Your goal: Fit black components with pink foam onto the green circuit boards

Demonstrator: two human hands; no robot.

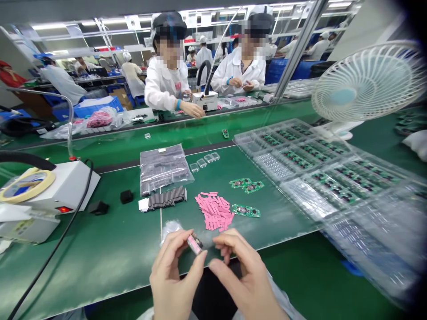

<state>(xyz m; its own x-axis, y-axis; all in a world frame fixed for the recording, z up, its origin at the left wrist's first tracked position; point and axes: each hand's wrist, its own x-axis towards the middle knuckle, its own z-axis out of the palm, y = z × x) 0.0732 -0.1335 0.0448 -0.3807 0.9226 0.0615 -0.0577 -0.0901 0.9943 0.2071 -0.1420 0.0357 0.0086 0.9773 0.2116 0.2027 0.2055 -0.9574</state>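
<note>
My left hand (173, 275) pinches a small pink-and-black component (195, 243) between thumb and fingers. My right hand (243, 278) is beside it, fingers apart, and seems not to touch it. Just above my hands lies a pile of pink strips (215, 212) on the green bench mat (100, 253). Green circuit boards (246, 211) lie to the right of the pile. A bag of black strips (163, 169) and a loose row of black strips (167, 199) lie further left. A small transparent bag (170, 230) sits behind my left hand.
Stacked transparent trays of circuit boards (320, 173) fill the right side, below a white desk fan (367, 82). A white machine with a tape roll (50, 191) and a black cable stands at left. Co-workers (238, 73) sit across the bench.
</note>
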